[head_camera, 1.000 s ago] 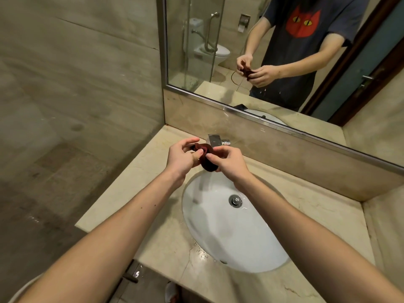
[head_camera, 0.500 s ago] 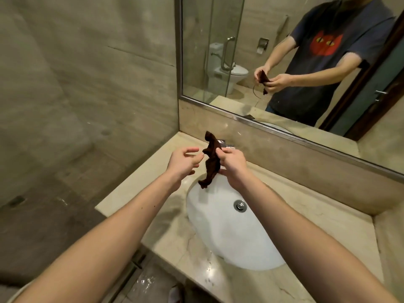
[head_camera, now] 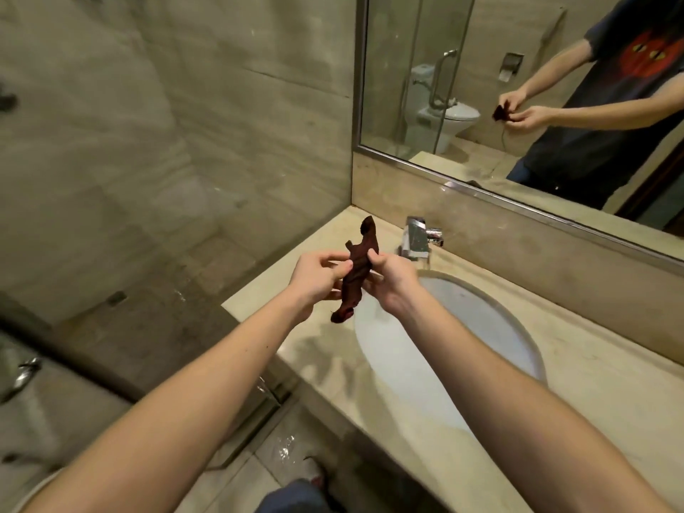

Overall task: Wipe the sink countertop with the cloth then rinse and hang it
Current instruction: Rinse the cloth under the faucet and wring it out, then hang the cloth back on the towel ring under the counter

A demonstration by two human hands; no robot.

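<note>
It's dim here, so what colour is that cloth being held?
The cloth is dark maroon-brown, clearest in the head view.

Dark cloth (head_camera: 357,277), glossy white basin (head_camera: 462,327), polished stone countertop (head_camera: 592,394), chrome tap (head_camera: 418,238)

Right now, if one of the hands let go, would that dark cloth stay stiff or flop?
Probably flop: the cloth is creased and its lower end droops below both hands. Likely light, since the left hand and right hand hold it by fingertip pinches. Its twisted upper end stands up, so it may be damp.
</note>
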